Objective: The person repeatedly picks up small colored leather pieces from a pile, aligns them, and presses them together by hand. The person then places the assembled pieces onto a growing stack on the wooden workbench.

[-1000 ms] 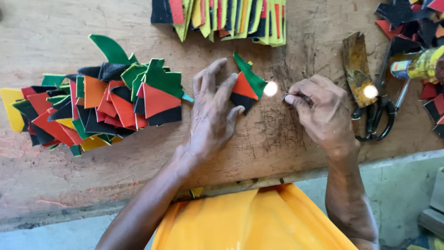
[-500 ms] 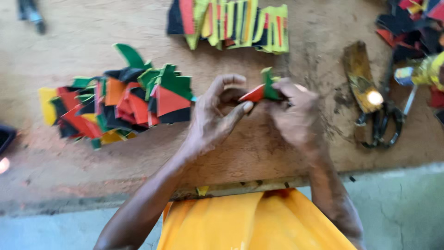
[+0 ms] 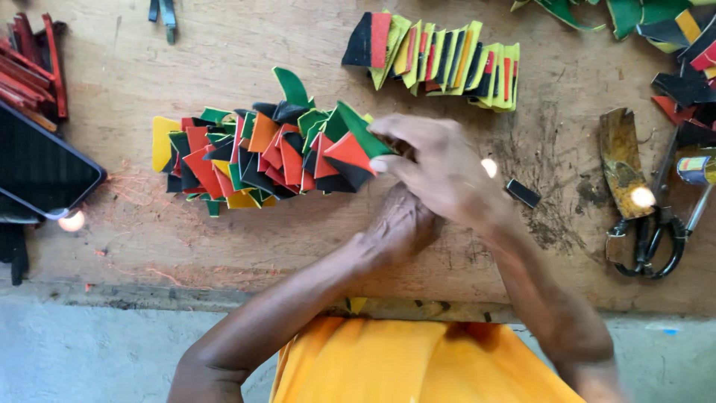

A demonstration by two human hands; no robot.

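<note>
My right hand (image 3: 440, 168) is shut on a folded piece of green, red and black material (image 3: 349, 151) and holds it against the right end of a pile of similar coloured folded pieces (image 3: 246, 160) on the wooden bench (image 3: 224, 246). My left hand (image 3: 399, 227) lies just below and partly under the right hand. Its fingers are hidden, so I cannot see whether it grips anything.
A second row of folded pieces (image 3: 440, 56) lies at the top. A dark phone (image 3: 45, 172) and dark red strips (image 3: 30, 67) are at the left. Black scissors (image 3: 656, 242), a worn metal blade (image 3: 619, 160), a small black scrap (image 3: 524, 192) and loose scraps (image 3: 686, 86) are at the right.
Both hands lifted the folded piece off the bench and carried it left to the pile's right end. The left hand, first flat on the bench, now sits under the right.
</note>
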